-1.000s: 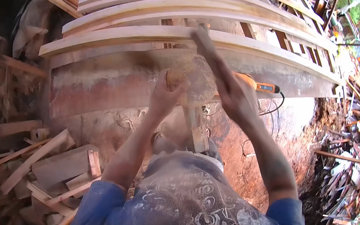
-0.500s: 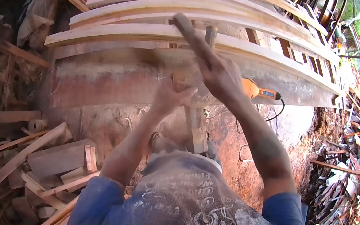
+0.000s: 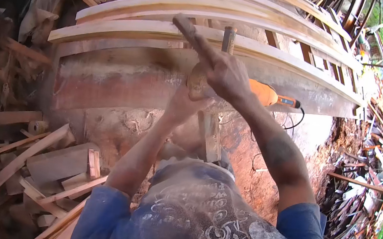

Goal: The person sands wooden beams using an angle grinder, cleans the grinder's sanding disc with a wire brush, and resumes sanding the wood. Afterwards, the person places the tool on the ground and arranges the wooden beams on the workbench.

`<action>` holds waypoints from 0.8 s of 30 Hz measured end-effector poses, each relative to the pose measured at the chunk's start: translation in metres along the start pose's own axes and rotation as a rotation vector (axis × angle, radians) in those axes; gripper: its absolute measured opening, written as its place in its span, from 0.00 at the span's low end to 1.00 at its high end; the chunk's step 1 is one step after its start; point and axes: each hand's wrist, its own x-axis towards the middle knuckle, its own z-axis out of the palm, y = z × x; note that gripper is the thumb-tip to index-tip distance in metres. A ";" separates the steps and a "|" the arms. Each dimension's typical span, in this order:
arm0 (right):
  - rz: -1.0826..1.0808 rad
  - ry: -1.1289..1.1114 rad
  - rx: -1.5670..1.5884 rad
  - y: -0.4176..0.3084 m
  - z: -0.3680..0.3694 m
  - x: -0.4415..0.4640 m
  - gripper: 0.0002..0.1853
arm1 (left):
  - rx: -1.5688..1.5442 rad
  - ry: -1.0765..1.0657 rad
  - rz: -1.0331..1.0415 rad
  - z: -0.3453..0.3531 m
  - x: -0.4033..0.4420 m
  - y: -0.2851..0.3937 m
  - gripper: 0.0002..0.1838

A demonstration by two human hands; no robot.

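My right hand (image 3: 229,77) is closed around a dark, stick-like tool (image 3: 190,33) that points up and to the left; its kind I cannot make out. Below it, my left hand (image 3: 186,106) is wrapped round a rounded tan piece (image 3: 199,84), perhaps wood, partly hidden by the fingers. Just right of my right hand lies an orange power tool (image 3: 262,94) with a black cord, its front hidden. A narrow upright post (image 3: 228,40) shows behind my hands. Under them is a dusty, reddish-brown board (image 3: 110,88).
Several long pale wooden beams (image 3: 165,31) lie across the far side. Offcuts (image 3: 60,163) are piled at the lower left, and wood scraps (image 3: 344,206) at the right. A short timber (image 3: 209,138) juts toward my body.
Both hands have shifted slightly, the left one a little up and to the right. The stick-like tool has moved slightly left. Both hands keep their grip.
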 end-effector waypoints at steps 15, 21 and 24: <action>0.145 0.126 -0.023 0.043 0.009 -0.148 0.33 | 0.713 0.116 0.237 -0.004 0.043 0.022 0.34; 0.145 0.192 -0.010 0.020 -0.018 -0.027 0.32 | 0.486 0.080 0.246 -0.001 0.037 0.031 0.31; 0.115 0.301 0.094 0.027 -0.020 -0.071 0.32 | 0.487 0.130 0.267 0.002 0.033 0.028 0.31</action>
